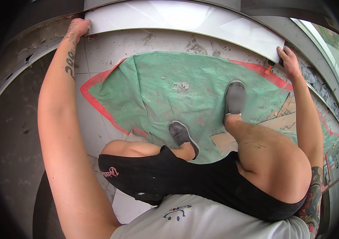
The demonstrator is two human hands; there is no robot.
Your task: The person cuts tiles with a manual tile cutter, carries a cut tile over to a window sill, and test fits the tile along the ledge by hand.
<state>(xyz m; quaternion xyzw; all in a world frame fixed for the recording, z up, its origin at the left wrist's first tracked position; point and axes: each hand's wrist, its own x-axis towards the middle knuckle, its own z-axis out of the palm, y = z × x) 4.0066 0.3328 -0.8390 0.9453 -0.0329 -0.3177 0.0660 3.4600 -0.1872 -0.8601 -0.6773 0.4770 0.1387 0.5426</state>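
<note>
A long, glossy white tile strip (185,18) stretches across the far side, its near edge bowed by the lens. My left hand (81,27) is closed on the strip's left end, its fingers partly hidden. At the opposite end, my right hand (289,60) grips the right corner, thumb on the front face and the other fingers mostly out of sight behind. Both arms reach far forward. Just beyond the strip runs a grey ledge (253,8). A small orange piece (269,69) shows below the right end, near my right hand.
A green sheet with a red border (153,75) covers the pale tiled floor (88,123) under my feet. White plastic scraps (180,86) and cardboard pieces (223,142) lie on it. Rubble (316,81) fills a strip at the right. A dark grey surface (16,131) is at the left.
</note>
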